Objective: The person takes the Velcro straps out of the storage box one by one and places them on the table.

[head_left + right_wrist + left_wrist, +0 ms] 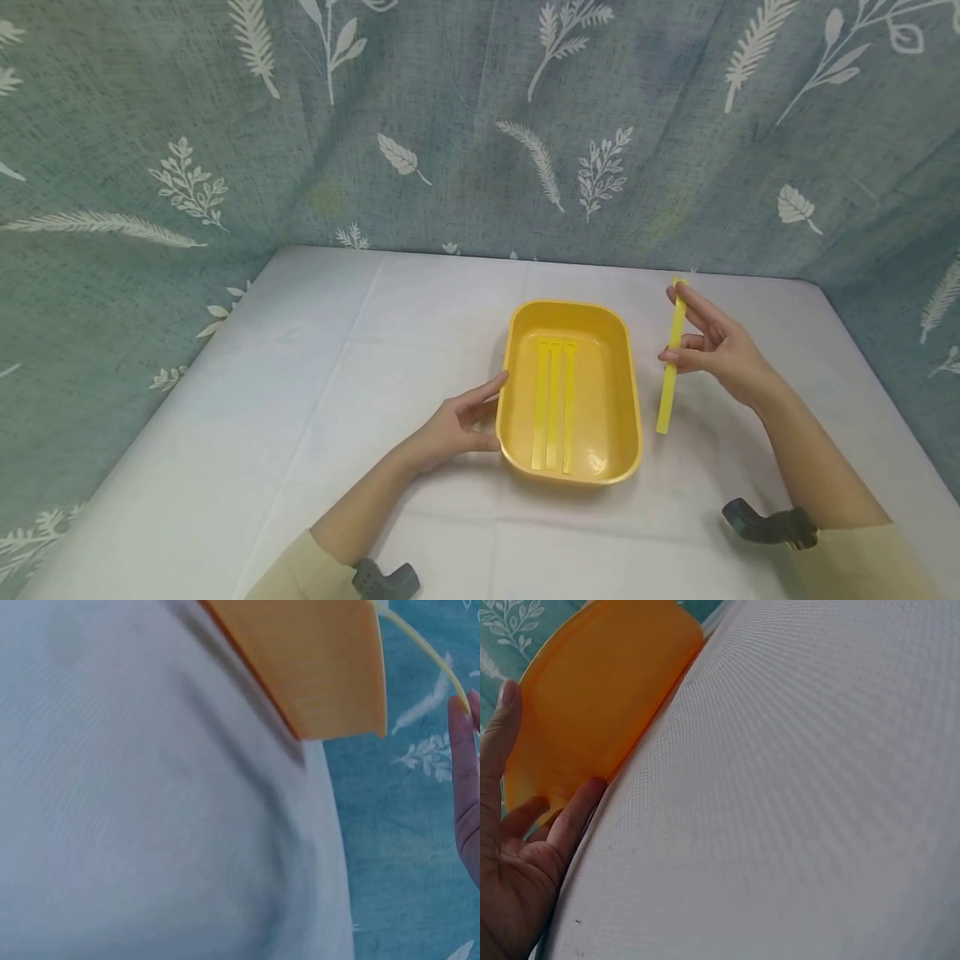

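A yellow rectangular tray (633,433) with rounded corners sits on the white-covered table. Inside it, several flat yellow strips (553,408) lie side by side lengthwise. My left hand (455,427) rests against the tray's left outer wall, its fingertips and thumb touching there, fingers loosely extended. In the left wrist view, the fingers (576,814) reach along the lower part of the tray wall (615,690). To the right of the tray, my right hand (723,346) pinches another yellow strip (667,396), held lengthwise above the table. In the right wrist view this strip (424,643) bends in a curve.
The white cloth (390,333) covers the table, with faint creases. A blue-green curtain (450,125) with white leaf prints hangs behind and at both sides. Dark wrist cameras (768,525) sit at the sleeve cuffs.
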